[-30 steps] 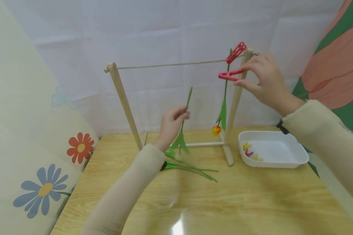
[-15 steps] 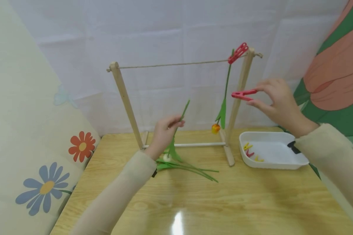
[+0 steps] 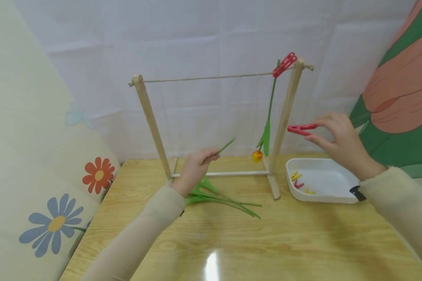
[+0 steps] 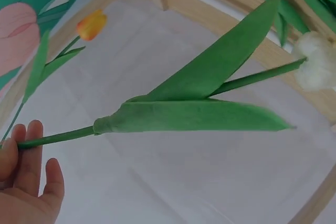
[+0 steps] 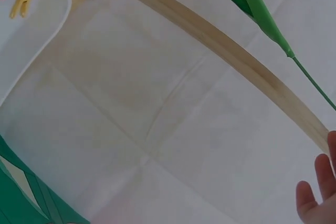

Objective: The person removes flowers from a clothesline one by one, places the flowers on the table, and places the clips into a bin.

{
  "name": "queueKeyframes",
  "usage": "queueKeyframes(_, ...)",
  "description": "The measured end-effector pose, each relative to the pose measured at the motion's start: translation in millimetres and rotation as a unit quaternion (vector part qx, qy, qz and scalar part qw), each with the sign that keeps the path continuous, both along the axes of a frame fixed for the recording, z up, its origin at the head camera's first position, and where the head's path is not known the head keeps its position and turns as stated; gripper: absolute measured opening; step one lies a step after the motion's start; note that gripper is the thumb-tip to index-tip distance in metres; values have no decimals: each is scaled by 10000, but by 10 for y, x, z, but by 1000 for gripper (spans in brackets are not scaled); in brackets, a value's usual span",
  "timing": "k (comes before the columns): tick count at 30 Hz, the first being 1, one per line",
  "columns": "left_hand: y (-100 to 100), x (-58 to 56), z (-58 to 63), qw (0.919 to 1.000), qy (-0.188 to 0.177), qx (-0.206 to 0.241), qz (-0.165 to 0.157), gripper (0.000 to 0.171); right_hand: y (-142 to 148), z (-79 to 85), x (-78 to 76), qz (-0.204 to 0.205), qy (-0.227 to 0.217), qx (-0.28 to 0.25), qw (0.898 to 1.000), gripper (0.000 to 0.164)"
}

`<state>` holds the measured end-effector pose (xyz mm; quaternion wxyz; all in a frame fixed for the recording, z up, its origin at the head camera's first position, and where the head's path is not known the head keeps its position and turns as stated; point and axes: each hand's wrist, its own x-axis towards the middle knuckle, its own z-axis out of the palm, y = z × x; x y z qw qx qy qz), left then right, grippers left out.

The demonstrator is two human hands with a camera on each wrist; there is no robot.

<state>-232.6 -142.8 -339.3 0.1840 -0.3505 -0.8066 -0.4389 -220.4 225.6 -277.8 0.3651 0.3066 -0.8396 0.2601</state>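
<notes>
My left hand [image 3: 195, 168] pinches the green stem of a white tulip [image 4: 315, 60], low between the posts of a wooden rack. The stem tip slants up to the right of my fingers; in the left wrist view its two long leaves and white bloom show. Just right of the rack, my right hand [image 3: 344, 143] holds a red clothespin [image 3: 299, 129] by its two handle ends, between thumb and fingers. An orange-yellow tulip [image 3: 257, 156] hangs bloom-down from the twine [image 3: 204, 78], clipped by another red clothespin [image 3: 285, 65].
More green stems [image 3: 233, 202] lie on the table [image 3: 267, 246] beneath my left hand. At the right a white tub [image 3: 323, 200] holds a few yellow and red clothespins [image 3: 297, 183]. The rack's right post [image 3: 288, 105] stands between my hands. A white cloth hangs behind.
Both hands have come down from near the twine. The right moved down and to the right with its clothespin; the left lowered its tulip, whose stem now leans further over.
</notes>
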Motion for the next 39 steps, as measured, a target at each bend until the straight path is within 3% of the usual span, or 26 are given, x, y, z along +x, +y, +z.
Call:
queueKeyframes(3,-15,-22,-93,9969,606,-502,-54,20,44,-68,25,-20,-85,-72,9999,76)
queueKeyframes(6,-16,-29,-186,9922,810,-944,-83,22,83,-140,52,-109,-193,-126,9997,67)
queueKeyframes(10,21,-37,-329,9843,795,-1569,-108,32,137,-261,73,-275,-368,-127,9989,51)
queueKeyframes(13,52,-36,-442,9822,358,-1809,-351,38,171,-356,58,-360,-547,-170,9977,40)
queueKeyframes(14,60,-27,-474,9830,-85,-1772,-474,37,183,-387,51,-396,-628,-188,9971,38)
queueKeyframes(17,89,-13,-554,9750,-717,-2046,-495,41,218,-474,28,-468,-881,-232,9947,30)
queueKeyframes(18,100,-14,-576,9711,-761,-2211,-468,42,233,-502,19,-514,-965,-215,9938,28)
queueKeyframes(20,119,-17,-615,9647,-776,-2475,-450,43,264,-551,5,-567,-1105,-197,9921,27)
queueKeyframes(21,130,-24,-634,9619,-451,-2659,-456,44,279,-572,-4,-593,-1152,-184,9914,27)
queueKeyframes(29,178,-46,-801,9552,-63,-2860,-753,29,377,-663,-42,-731,-1487,-72,9862,28)
queueKeyframes(35,227,-27,-821,9435,-232,-3236,-670,33,443,-732,-71,-842,-1899,13,9782,32)
queueKeyframes(39,258,-30,-825,9289,-86,-3657,-586,37,486,-772,-95,-923,-1990,42,9756,32)
